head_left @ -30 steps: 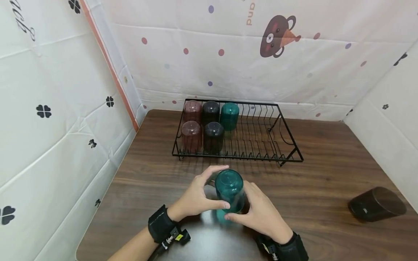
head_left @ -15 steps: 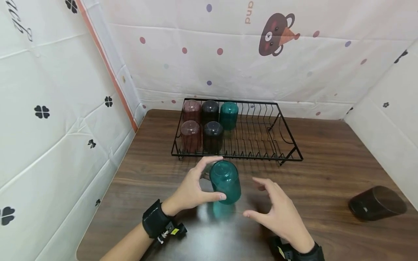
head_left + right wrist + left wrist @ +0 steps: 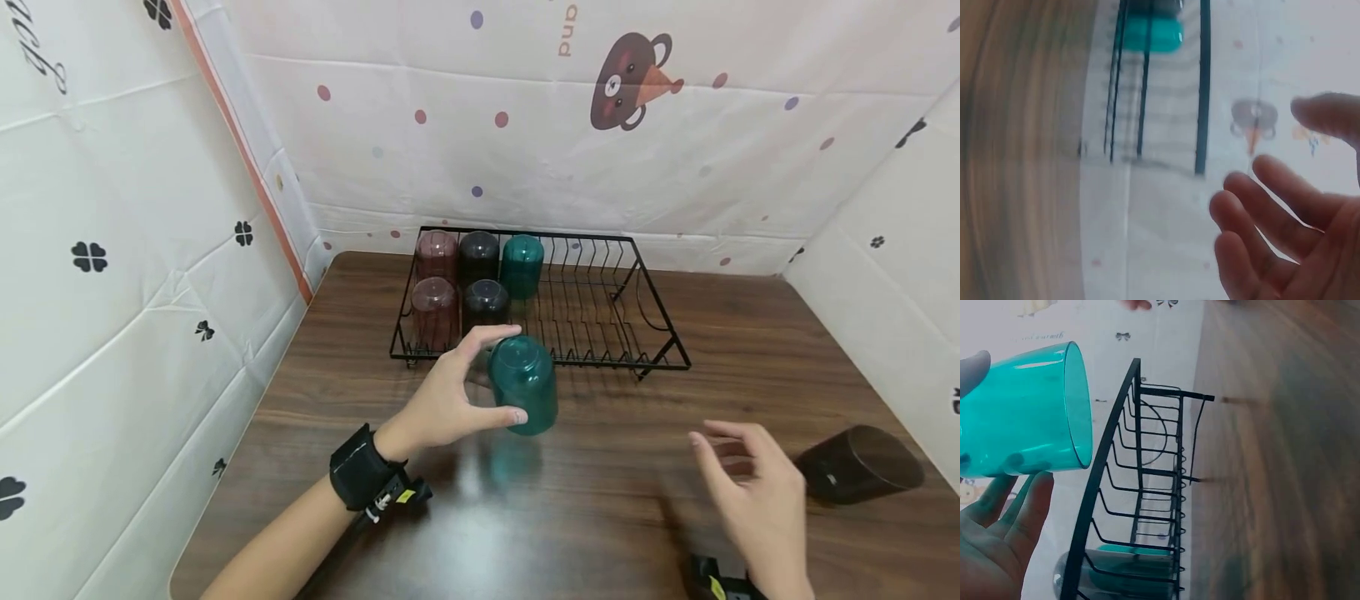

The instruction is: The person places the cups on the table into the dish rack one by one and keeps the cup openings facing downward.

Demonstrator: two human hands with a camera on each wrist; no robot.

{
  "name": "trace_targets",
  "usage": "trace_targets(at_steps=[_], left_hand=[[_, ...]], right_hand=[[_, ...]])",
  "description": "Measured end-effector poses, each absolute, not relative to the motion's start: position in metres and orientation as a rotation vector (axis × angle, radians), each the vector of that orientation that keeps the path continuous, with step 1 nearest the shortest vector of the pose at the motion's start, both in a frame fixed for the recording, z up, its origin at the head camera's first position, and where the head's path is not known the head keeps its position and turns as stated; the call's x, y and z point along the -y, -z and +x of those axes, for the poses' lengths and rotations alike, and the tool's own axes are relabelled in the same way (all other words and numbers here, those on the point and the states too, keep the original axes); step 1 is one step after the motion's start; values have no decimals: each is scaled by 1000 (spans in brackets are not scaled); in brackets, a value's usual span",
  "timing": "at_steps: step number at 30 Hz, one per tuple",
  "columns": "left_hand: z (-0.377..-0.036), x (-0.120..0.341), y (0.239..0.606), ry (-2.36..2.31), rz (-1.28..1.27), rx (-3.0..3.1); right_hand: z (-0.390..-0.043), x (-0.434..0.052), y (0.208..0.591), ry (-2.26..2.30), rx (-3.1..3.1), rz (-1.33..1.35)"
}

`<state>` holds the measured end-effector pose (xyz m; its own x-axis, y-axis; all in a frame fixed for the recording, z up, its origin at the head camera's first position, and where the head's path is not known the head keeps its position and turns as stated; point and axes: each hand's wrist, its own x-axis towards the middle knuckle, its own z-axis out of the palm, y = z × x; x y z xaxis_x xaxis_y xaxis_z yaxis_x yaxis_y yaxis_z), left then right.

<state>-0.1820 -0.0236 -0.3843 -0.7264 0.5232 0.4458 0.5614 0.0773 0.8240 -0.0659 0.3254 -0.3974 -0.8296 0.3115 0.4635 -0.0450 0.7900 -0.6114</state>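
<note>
Here, in the head view, the left hand [image 3: 442,400] is gripping a teal cup [image 3: 523,395] upside down, thumb and fingers curled round its sides, lifting it clear of the worktop [image 3: 615,467] just in front of the rack [image 3: 660,333]. The right hand [image 3: 753,492] is hovering well apart to the right with its fingers loosely spread, holding nothing, near a dark cup [image 3: 858,462] that is lying on its side by the right edge. Five cups are standing upside down in the rack's left end: two brown cups [image 3: 435,304], two black cups [image 3: 480,250] and one second teal cup [image 3: 522,265]. That is making seven cups in all: two teal, two brown, two black in the rack and one dark one lying loose.

In the left wrist view, the hand [image 3: 997,550] is holding the teal cup [image 3: 1022,415] with its open mouth facing the rack [image 3: 1141,487], fingers wrapping under it; the cup is hanging just beside the rack's top wire, not touching it. One racked teal cup [image 3: 1135,559] is showing through the wires at the bottom.

In the right wrist view, which is blurred, the hand [image 3: 1291,244] is showing spread fingers with nothing between them; the rack's bars [image 3: 1204,81] and one teal cup [image 3: 1154,34] are showing beyond.
</note>
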Motion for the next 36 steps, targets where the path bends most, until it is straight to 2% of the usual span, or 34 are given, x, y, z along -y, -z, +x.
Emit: trace_targets(at_steps=[10, 19, 36], left_hand=[[-212, 16, 363, 1693, -1125, 2297], [-233, 13, 353, 1615, -1042, 2346], [-261, 0, 345, 1296, -971, 2540]], right_hand=[[-50, -370, 400, -715, 2168, -475], [-41, -391, 405, -599, 2164, -705], [-43, -417, 415, -517, 2345, -914]])
